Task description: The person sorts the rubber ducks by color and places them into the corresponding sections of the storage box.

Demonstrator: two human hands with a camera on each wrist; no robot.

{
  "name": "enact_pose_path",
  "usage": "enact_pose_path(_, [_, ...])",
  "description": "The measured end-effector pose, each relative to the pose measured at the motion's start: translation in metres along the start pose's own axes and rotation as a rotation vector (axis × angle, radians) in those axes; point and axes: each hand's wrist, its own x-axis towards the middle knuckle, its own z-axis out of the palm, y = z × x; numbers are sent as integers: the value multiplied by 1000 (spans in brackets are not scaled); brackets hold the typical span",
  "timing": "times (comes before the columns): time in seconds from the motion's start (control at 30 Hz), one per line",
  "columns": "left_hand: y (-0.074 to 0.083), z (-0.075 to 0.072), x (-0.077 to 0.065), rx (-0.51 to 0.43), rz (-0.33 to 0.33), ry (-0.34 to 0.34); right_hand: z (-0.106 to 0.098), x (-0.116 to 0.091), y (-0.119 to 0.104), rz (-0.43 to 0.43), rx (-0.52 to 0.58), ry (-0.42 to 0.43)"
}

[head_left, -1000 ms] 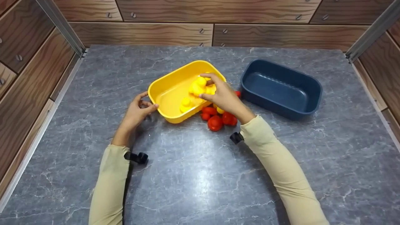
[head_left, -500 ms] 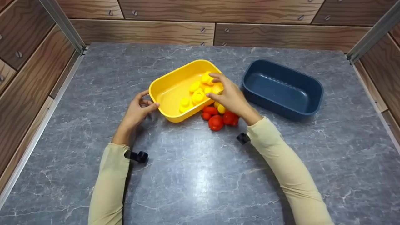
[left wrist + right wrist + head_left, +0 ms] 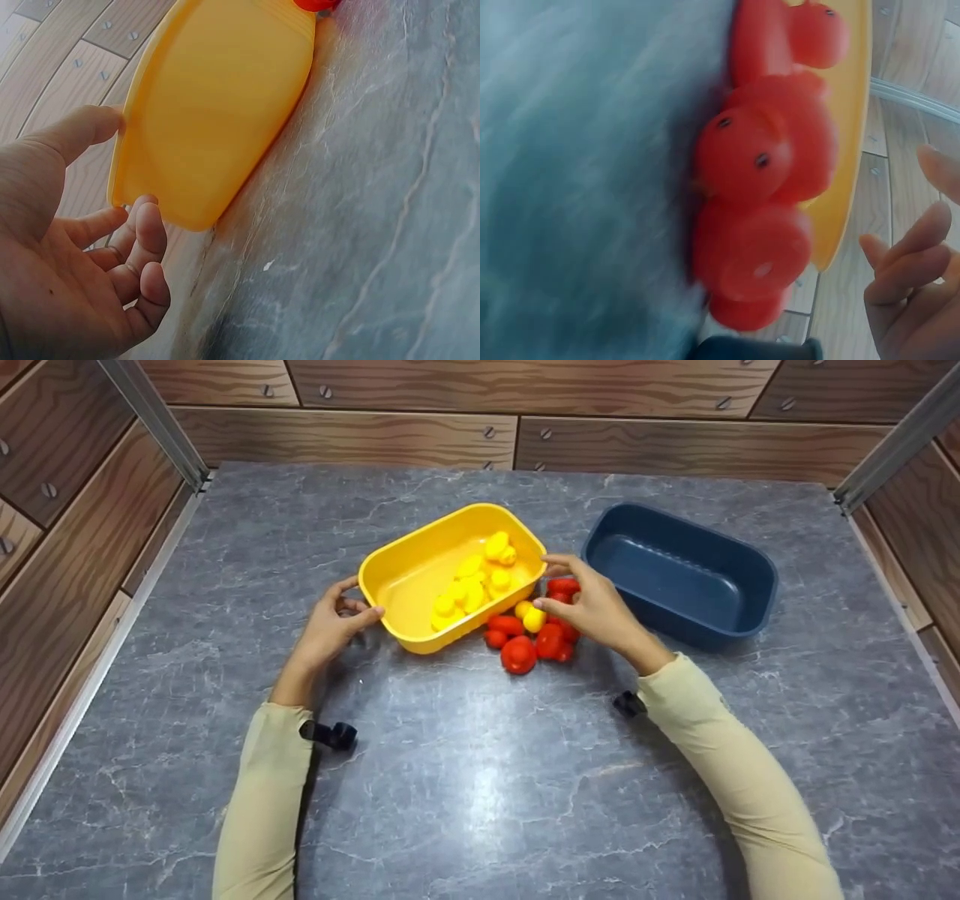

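My left hand (image 3: 330,622) holds the left end of a yellow plastic bin (image 3: 405,551), its thumb and a finger on the rim. Several yellow rubber ducks (image 3: 471,592) lie in the bin's right half. My right hand (image 3: 592,604) hovers at the bin's right end, thumb and fingers apart with nothing between them. Just beside its thumb sits a yellow duck (image 3: 534,620) among several red rubber ducks (image 3: 518,655) on the table. The right wrist view shows red ducks (image 3: 757,247) close up, with the fingers (image 3: 915,259) loosely bent and apart from them.
A dark blue bin (image 3: 675,574) with a bare floor stands right of the yellow one, behind my right hand. Wood-patterned panels (image 3: 375,439) border the grey marbled table (image 3: 420,780) at the back and sides.
My right hand has let go of yellow ducks inside the yellow bin and moved out over its right rim, toward the right and nearer the pile. The left hand stays at the rim.
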Motion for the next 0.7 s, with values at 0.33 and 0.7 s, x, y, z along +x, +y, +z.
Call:
enact_pose_path(0.33, [1, 0, -1, -7, 2, -3, -1, -6, 10, 45, -78, -66])
enact_pose_path(0.7, [-4, 2, 1, -43, 19, 25, 5, -5, 12, 68, -229, -137])
